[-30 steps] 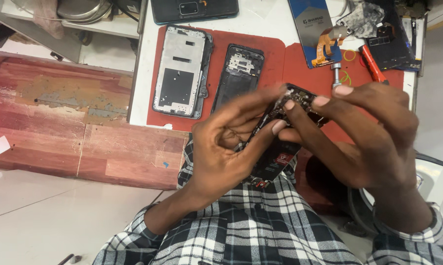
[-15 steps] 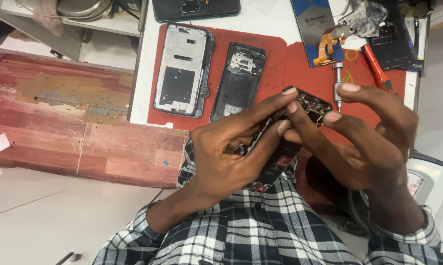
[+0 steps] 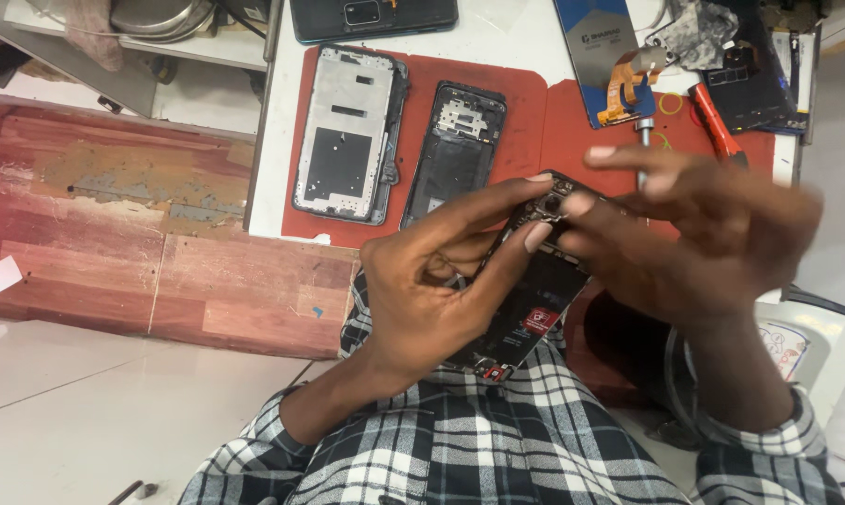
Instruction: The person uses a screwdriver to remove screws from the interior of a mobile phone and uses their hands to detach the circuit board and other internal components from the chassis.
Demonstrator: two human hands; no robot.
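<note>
The left hand (image 3: 422, 299) grasps an opened black phone body (image 3: 534, 290) along its near side, thumb and index finger stretched up toward the top end. The right hand (image 3: 712, 234) is at that same top end: its fingertips (image 3: 577, 201) press on the camera area, while the other fingers are spread and partly blurred, so whether its grip is clenched on any part cannot be told. The phone body is held tilted above the person's lap, just in front of the near edge of the table (image 3: 282, 168), with a red label visible on its lower half.

The table is white and carries a red work mat (image 3: 525, 103). On the mat lie a silver phone frame (image 3: 347, 136) at left and a dark phone frame (image 3: 455, 150) just beside it, both face up and roughly parallel. A screwdriver with a red handle (image 3: 712, 122) lies near the mat's right end, next to a blue display panel with an orange flex cable (image 3: 609, 56). A dark phone (image 3: 371, 17) lies at the far edge of the table.

Left of the table stands a reddish wooden bench (image 3: 114, 224) with worn, patchy paint. The floor (image 3: 95, 411) is pale tile. Both sleeves are black-and-white check (image 3: 497, 449).
</note>
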